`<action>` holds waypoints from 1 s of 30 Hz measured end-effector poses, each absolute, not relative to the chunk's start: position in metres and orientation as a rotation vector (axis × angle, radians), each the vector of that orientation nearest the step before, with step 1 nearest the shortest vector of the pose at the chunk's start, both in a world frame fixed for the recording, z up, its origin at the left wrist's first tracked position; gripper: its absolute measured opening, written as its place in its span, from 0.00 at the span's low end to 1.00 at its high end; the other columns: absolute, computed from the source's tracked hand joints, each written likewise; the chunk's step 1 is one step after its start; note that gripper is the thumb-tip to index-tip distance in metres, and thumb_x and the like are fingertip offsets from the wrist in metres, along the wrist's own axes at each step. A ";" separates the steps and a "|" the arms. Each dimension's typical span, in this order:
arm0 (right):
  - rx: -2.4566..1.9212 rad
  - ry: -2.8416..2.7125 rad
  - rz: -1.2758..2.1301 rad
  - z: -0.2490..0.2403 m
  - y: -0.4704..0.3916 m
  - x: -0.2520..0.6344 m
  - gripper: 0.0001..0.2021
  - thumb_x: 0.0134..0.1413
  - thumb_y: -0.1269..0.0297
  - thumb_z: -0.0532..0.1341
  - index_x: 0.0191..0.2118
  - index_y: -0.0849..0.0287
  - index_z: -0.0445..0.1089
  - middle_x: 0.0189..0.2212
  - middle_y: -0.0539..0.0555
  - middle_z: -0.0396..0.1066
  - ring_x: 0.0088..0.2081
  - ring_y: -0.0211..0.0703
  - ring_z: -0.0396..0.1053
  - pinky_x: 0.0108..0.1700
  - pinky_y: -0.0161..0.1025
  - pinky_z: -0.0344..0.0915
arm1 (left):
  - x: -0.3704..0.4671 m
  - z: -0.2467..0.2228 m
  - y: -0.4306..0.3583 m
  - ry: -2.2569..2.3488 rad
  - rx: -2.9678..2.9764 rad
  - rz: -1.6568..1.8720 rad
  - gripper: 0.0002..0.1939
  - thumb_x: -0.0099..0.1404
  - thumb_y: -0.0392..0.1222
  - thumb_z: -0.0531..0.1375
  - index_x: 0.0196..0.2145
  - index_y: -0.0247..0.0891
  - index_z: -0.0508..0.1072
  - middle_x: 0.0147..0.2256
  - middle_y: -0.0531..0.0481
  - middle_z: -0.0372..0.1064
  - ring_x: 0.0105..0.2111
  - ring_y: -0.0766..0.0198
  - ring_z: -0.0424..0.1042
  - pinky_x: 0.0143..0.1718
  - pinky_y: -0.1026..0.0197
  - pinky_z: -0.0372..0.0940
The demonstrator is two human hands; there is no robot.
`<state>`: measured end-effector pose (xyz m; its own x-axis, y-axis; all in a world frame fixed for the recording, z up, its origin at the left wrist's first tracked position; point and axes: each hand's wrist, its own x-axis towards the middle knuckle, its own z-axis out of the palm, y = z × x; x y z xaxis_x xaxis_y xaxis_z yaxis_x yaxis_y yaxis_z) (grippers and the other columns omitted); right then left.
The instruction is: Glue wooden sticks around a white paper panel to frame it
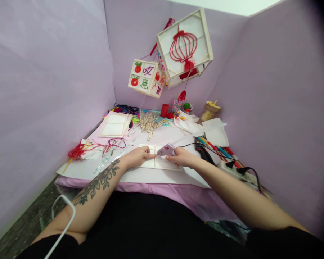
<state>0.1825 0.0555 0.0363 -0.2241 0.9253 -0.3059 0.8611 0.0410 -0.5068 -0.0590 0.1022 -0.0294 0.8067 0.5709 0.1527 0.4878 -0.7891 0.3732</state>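
Observation:
My right hand (181,157) is wrapped round a small lilac glue gun (166,149) with a black cord, its nozzle pointing left toward my other fingertips. Under both hands lies a white panel with a thin wooden frame (162,163), flat on the table. My left hand (140,156) rests at the panel's left part, index finger stretched out to the thin middle strip near the nozzle and the other fingers curled. Whether those fingers pinch anything is too small to tell.
Behind lie a bundle of patterned sticks (148,122) and a framed white panel (113,125). Red yarn (77,151) is at left. Pliers (204,151), a power strip (239,171) and a lidded cup (210,110) stand or lie at right. A big lantern (185,46) hangs above.

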 end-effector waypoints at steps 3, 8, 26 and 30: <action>-1.879 -2.208 0.942 0.038 0.053 0.184 0.14 0.55 0.58 0.59 0.42 0.63 0.73 0.26 0.54 0.73 0.29 0.42 0.69 0.31 0.33 0.61 | -0.059 -0.028 0.101 0.809 2.680 0.364 0.19 0.71 0.39 0.48 0.52 0.49 0.72 0.35 0.50 0.61 0.35 0.65 0.62 0.39 0.65 0.57; -1.846 -2.275 0.925 0.038 0.049 0.187 0.15 0.55 0.57 0.59 0.41 0.63 0.73 0.28 0.55 0.73 0.30 0.42 0.70 0.30 0.33 0.60 | -0.059 -0.028 0.102 0.808 2.683 0.358 0.20 0.69 0.35 0.48 0.51 0.48 0.73 0.34 0.50 0.60 0.34 0.65 0.62 0.39 0.65 0.57; -1.801 -2.414 0.916 0.037 0.038 0.192 0.18 0.54 0.53 0.58 0.41 0.63 0.72 0.32 0.56 0.73 0.33 0.45 0.69 0.31 0.34 0.59 | -0.059 -0.029 0.102 0.796 2.646 0.388 0.18 0.69 0.39 0.48 0.50 0.48 0.74 0.35 0.50 0.61 0.35 0.65 0.62 0.40 0.65 0.57; -1.801 -2.463 0.900 0.038 0.036 0.191 0.20 0.55 0.52 0.57 0.43 0.64 0.72 0.35 0.59 0.73 0.35 0.47 0.69 0.33 0.34 0.59 | -0.060 -0.031 0.103 0.788 2.653 0.386 0.18 0.70 0.39 0.48 0.50 0.48 0.74 0.36 0.50 0.61 0.35 0.65 0.62 0.40 0.65 0.57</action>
